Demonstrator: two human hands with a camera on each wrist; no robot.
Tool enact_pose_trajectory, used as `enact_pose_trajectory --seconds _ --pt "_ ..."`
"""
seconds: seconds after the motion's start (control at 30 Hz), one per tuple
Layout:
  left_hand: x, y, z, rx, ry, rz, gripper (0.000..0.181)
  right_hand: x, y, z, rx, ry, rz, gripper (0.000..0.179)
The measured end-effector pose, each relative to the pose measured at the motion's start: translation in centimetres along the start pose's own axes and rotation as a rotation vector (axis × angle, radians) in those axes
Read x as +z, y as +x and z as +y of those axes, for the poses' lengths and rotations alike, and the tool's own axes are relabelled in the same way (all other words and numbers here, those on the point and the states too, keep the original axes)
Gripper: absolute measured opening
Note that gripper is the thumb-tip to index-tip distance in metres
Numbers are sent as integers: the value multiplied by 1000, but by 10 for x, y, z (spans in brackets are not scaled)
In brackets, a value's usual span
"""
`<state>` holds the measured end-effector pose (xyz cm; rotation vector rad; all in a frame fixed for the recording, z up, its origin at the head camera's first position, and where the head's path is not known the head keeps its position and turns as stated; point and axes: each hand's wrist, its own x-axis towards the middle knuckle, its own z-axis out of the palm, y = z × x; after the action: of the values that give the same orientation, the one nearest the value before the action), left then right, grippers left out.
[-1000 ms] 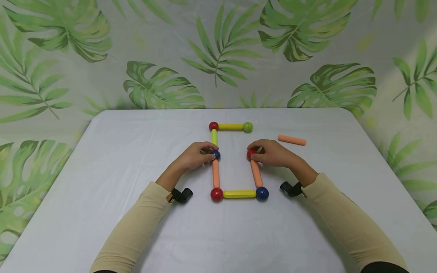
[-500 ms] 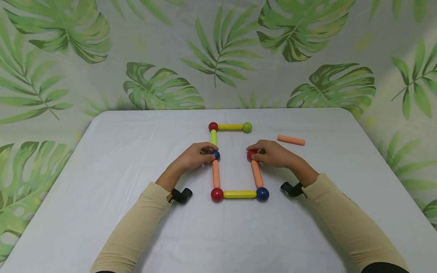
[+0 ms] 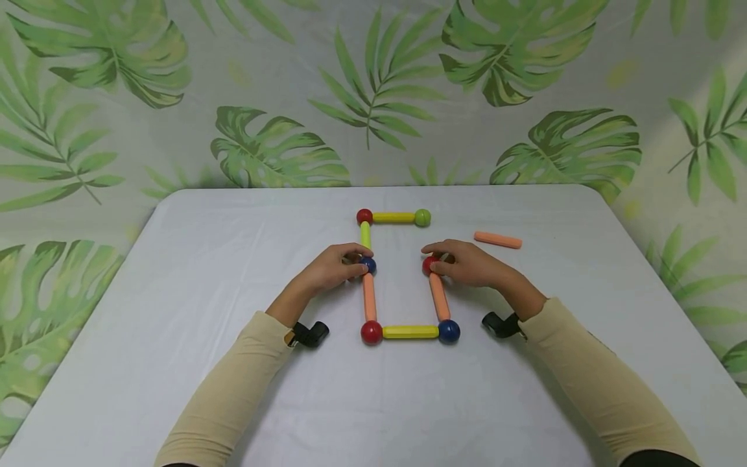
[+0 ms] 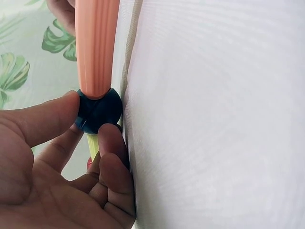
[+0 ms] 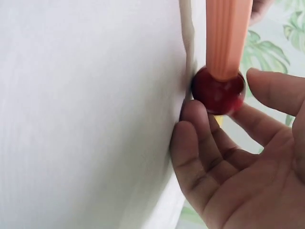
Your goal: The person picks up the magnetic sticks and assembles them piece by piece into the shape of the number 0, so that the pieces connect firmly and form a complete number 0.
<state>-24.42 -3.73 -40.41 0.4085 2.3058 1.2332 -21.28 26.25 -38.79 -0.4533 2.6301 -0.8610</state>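
My left hand (image 3: 335,266) pinches a blue ball (image 4: 99,112) between thumb and fingers. This ball joins an orange stick (image 3: 369,297) and a lime stick (image 3: 365,235). My right hand (image 3: 465,262) is around a red ball (image 5: 219,90); its thumb stands slightly off the ball while the fingertips are right at its underside in the right wrist view. From that red ball a second orange stick (image 3: 439,297) runs toward a near blue ball (image 3: 449,331). A yellow stick (image 3: 410,332) links this one to a near red ball (image 3: 371,333).
Behind the hands, a far red ball (image 3: 364,217), a yellow stick (image 3: 393,217) and a green ball (image 3: 423,217) form the frame's far end. A loose orange stick (image 3: 498,240) lies to the right on the white table (image 3: 175,311). Leaf-patterned cloth hangs behind.
The right index finger has lifted a little off the red ball. The left hand and the joined sticks and balls look the same.
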Motion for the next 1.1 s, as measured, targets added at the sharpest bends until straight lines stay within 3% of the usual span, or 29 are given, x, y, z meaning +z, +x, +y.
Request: enact_pose_trajectory --seconds 0.2,0.5,0.63,0.8,1.1 --pt "0 0 1 -9 -7 -8 33 -14 -3 11 25 -23 65 39" --pt "0 0 1 -5 -1 -6 33 -60 -17 51 108 -136 301 36" --pt "0 0 0 -9 -1 -6 33 -69 -23 72 160 -136 250 39" --pt "0 0 1 -9 -1 -9 33 -66 -25 88 196 -151 191 36" --pt "0 0 0 -15 4 -4 33 -65 -24 84 182 -167 191 28"
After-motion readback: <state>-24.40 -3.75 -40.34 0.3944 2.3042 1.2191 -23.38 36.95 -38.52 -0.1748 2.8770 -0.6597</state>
